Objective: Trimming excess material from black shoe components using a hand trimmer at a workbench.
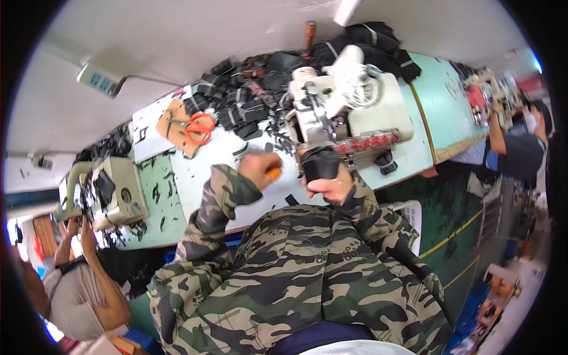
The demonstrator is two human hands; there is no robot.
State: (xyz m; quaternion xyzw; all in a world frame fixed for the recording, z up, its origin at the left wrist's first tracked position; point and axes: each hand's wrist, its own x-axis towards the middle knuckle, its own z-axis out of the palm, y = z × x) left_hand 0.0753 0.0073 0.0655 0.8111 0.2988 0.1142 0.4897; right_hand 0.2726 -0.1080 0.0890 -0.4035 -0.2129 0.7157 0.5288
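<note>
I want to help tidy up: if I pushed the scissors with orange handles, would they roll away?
Probably not: the scissors lie flat, and their wide loops would likely stop rolling. They might slide or swivel, since nothing visibly fastens them. The loops look solid, so probably stiff.

A head-worn fisheye looks down from close over the worktable (195,177).

A pale wall (195,38) is rising behind a long counter (201,192), whose white top is lying between pale green sections. A socket box (97,79) is projecting from the wall, with a smaller box (41,161) sitting farther left. A white tube light (347,10) is showing at the upper edge. At right, yellow lines (448,238) are crossing a green floor (452,216).
</note>
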